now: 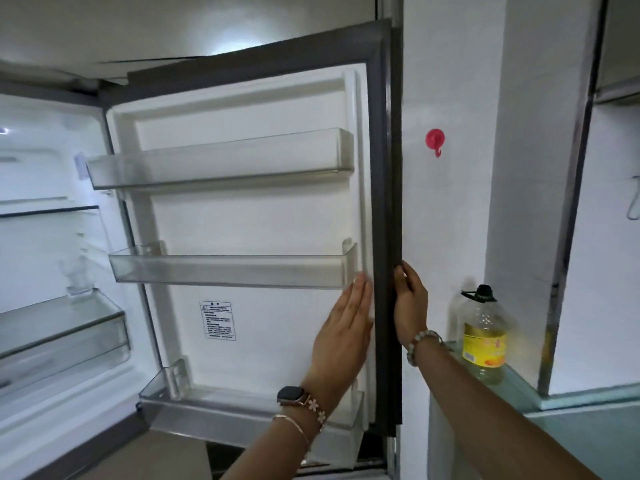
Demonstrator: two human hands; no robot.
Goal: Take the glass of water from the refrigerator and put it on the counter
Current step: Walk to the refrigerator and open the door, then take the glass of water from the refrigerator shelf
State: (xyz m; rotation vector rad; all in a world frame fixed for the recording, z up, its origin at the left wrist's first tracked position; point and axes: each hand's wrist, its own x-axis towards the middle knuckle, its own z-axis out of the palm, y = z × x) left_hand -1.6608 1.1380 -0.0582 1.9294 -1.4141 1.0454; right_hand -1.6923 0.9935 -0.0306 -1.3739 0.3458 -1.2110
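The refrigerator door (249,209) stands wide open, its clear door bins bare. My left hand (346,327) lies flat with straight fingers against the inner face of the door near its edge. My right hand (410,303) is wrapped around the dark outer edge of the door. Inside the lit refrigerator, at the left, a clear glass (77,273) stands on a shelf above a drawer; it is blurred and I cannot tell its water level. The pale green counter (568,410) lies at the lower right.
A large bottle of yellow oil (484,336) stands on the counter's left end, close to the door edge. A red hook (435,140) is stuck on the white wall. A clear drawer (62,334) sits below the glass.
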